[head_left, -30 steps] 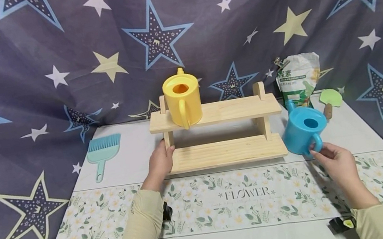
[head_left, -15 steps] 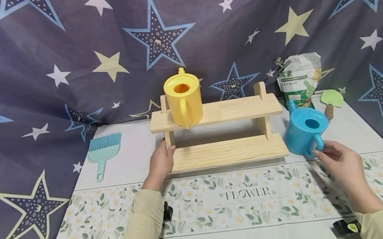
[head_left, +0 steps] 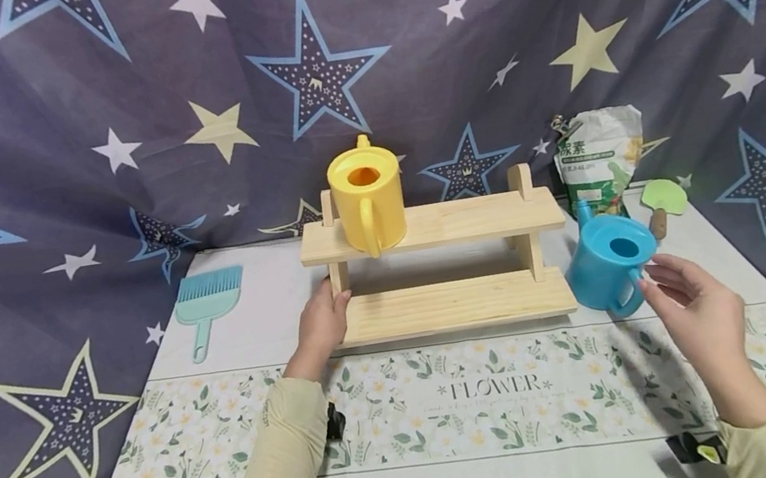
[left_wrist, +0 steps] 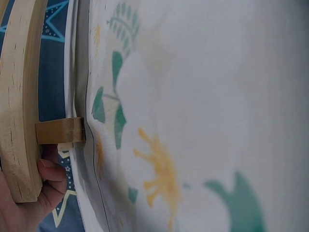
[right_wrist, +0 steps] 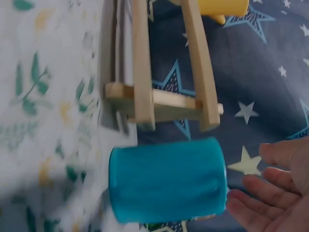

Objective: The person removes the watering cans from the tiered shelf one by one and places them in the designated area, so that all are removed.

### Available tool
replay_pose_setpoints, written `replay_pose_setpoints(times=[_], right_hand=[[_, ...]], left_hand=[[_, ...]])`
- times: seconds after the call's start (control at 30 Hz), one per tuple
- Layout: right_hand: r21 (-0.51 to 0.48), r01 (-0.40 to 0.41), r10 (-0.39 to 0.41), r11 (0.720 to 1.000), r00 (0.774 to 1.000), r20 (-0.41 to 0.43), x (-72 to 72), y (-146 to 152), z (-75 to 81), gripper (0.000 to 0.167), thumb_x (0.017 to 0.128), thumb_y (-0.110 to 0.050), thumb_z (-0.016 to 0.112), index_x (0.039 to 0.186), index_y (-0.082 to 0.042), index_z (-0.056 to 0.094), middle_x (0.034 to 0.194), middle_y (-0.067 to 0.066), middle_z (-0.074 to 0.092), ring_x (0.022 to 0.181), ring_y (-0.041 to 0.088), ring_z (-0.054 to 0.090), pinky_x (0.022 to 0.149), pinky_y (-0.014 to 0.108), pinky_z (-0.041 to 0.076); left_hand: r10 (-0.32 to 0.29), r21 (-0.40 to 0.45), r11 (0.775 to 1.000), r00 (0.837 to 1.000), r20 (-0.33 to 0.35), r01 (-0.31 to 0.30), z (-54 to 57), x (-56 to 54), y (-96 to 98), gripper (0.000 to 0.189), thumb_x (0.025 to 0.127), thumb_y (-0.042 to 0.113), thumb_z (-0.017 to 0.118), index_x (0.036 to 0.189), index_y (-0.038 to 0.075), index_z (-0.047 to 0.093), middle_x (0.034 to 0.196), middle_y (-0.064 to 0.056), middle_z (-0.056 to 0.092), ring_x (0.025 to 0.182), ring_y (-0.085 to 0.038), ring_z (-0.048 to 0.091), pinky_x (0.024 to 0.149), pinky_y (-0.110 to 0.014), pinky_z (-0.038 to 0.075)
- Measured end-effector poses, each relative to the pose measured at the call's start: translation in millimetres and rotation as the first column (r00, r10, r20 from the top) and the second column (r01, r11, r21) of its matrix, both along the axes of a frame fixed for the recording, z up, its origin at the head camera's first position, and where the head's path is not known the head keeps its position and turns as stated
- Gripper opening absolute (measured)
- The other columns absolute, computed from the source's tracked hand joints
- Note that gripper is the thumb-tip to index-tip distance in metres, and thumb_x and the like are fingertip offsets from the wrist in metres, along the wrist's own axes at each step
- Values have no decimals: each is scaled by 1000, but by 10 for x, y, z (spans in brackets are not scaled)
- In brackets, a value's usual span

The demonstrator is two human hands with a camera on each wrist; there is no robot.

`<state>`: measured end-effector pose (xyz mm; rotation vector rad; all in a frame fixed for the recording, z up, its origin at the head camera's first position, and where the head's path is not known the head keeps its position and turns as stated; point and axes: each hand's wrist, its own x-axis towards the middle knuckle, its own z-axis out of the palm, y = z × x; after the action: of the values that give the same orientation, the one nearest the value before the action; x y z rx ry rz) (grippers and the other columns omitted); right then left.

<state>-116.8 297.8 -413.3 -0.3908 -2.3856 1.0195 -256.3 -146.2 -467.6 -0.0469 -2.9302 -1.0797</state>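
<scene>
A two-tier wooden shelf [head_left: 455, 305] stands on the table. My left hand [head_left: 320, 319] grips the left end of its lower board, with the fingertips curled underneath in the left wrist view. A yellow watering can [head_left: 385, 205] sits upright at the left of the top board. Just right of the shelf, a blue watering can [head_left: 594, 271] stands on the table with its spout toward the back. My right hand [head_left: 700, 313] is at the blue can's handle, thumb close beside it. In the right wrist view its fingers [right_wrist: 270, 188] are spread and relaxed near the can's rim.
A clipped white and green bag [head_left: 594, 161] stands behind the blue can. Beside it lies a green hand shovel with a brown handle [head_left: 662, 197]. A teal brush and dustpan set [head_left: 207, 302] lies at the left. Star-patterned cloth [head_left: 417, 81] hangs behind the table.
My right hand has moved up and to the right, from the bottom of the blue can's handle to beside its upper part. The left hand, shelf and yellow can have stayed put.
</scene>
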Motion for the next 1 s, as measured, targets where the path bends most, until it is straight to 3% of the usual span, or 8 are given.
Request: replay_pose_setpoints(times=[0.1, 0.6, 0.77, 1.0], right_hand=[[-9, -69, 69, 998, 997, -36, -27, -87, 33, 41, 91, -13, 71, 130, -6, 61, 116, 15, 68, 93, -12, 56, 83, 8, 47], [-43, -298, 296, 953, 954, -53, -260, -438, 153, 42, 93, -22, 70, 129, -2, 60, 115, 15, 68, 97, -9, 56, 81, 6, 45], [-61, -379, 373, 923, 923, -95, -345, -548, 236, 42, 93, -20, 69, 129, -2, 60, 116, 15, 68, 101, -1, 61, 83, 8, 46], [-119, -493, 481, 862, 869, -118, -443, -769, 381, 39, 92, -18, 71, 126, -3, 62, 116, 15, 68, 104, 22, 65, 80, 10, 48]], left_hand=[[2, 3, 1000, 1000, 4, -2, 8, 0, 4, 43, 105, 27, 46, 140, 3, 42, 129, -21, 58, 116, -36, 56, 97, -51, 45], [-9, 1, 1000, 1000, -15, 9, -29, -9, -12, 43, 105, 27, 45, 139, 2, 43, 128, -21, 58, 115, -37, 57, 96, -51, 45], [-7, 0, 1000, 1000, -21, 7, -28, -6, -11, 42, 105, 27, 45, 139, 3, 43, 127, -21, 58, 115, -37, 57, 96, -51, 45], [3, 9, 1000, 1000, -11, -3, -28, -2, -5, 42, 105, 29, 45, 139, 4, 44, 129, -20, 58, 117, -36, 56, 98, -51, 44]])
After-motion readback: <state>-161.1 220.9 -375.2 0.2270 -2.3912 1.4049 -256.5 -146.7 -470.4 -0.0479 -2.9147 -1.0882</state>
